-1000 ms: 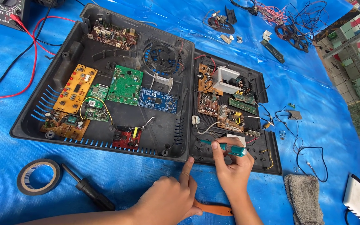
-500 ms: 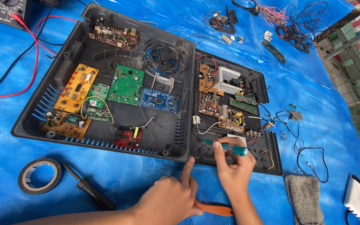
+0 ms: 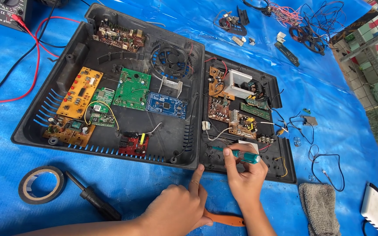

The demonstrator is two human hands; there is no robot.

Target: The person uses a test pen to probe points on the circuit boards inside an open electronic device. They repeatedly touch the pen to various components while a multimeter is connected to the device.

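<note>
My right hand [image 3: 246, 175] grips a small teal-handled screwdriver [image 3: 241, 155] over the front edge of the smaller black tray [image 3: 285, 172], with its tip pointing left near a white-wired part. My left hand [image 3: 178, 209] rests on the blue tarp, index finger stretched up to the front corner of the large black tray [image 3: 36, 118]. An orange-handled tool [image 3: 226, 218] lies under my left hand. The large tray holds orange, green, blue and red circuit boards and a round fan. The smaller tray holds brown boards and a white metal transformer [image 3: 239, 83].
A roll of black tape [image 3: 41, 184] and a black-handled screwdriver [image 3: 93, 202] lie at the front left. A multimeter [image 3: 7, 13] with red leads sits at the back left. Loose wires [image 3: 307, 26] lie at the back right, a grey cloth [image 3: 320, 207] and white box [image 3: 374, 206] at the right.
</note>
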